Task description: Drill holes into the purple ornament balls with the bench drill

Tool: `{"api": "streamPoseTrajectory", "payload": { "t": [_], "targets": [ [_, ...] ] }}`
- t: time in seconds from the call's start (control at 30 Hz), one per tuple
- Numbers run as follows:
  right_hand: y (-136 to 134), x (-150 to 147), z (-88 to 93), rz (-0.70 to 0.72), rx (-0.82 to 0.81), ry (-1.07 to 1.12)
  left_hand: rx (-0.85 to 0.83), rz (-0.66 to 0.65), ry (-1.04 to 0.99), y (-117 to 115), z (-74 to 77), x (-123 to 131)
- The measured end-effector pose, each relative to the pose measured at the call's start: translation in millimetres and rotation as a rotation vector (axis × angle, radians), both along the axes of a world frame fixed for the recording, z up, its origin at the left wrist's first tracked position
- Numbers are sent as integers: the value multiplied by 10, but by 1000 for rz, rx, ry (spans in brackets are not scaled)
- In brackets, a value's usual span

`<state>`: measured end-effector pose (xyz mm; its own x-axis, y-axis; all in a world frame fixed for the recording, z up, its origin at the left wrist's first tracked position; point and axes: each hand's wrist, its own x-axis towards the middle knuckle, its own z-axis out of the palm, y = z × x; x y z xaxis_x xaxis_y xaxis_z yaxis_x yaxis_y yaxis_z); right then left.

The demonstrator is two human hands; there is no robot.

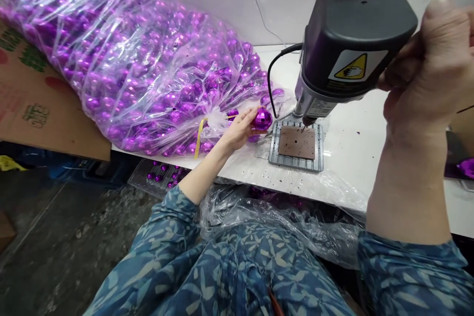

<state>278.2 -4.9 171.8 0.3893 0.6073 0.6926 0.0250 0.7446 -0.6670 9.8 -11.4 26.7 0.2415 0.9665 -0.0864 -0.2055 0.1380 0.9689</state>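
My left hand [241, 127] pinches a shiny purple faceted ball ornament [262, 119], held just left of the small drill press base. The black and grey bench drill press [355, 39] stands upright, its thin bit pointing down over a brown board [296, 142] with a small hole in it. That board lies on the grey slotted base plate [274, 158], with dark shavings around. At the right side of the motor housing, my right hand [440, 54] is closed around the drill press handle, which the fingers mostly hide.
A big clear bag of purple ball ornaments [148, 64], tied with a yellow strip [199, 139], fills the left of the white table [355, 168]. A cardboard box [55, 98] stands beside it. Below are a tray [142, 177] of ornaments and clear plastic sheeting [296, 227] by my lap.
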Motion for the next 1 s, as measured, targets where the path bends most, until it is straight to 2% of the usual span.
{"api": "streamPoseTrajectory", "payload": {
  "t": [0.1,0.2,0.43,0.53,0.63,0.83,1.0],
  "targets": [
    [8,-5,2,3,16,16,-174,-138,-124,-286,-10,58],
    [9,-11,-8,-33,3,-28,-257,-163,-179,-424,-97,172],
    [5,-43,-17,-2,1,-17,-378,-49,-272,-452,-310,362],
    [1,-45,-2,-25,-43,-52,-397,-84,-281,-444,-350,396],
    [6,-36,0,-63,-43,-86,-363,-95,-265,-402,-388,441],
    [30,-29,-12,12,-2,-45,-202,37,-184,-242,-532,522],
    [-14,-42,-9,-71,-62,-90,-101,56,-60,-142,-623,584]
  ]
}}
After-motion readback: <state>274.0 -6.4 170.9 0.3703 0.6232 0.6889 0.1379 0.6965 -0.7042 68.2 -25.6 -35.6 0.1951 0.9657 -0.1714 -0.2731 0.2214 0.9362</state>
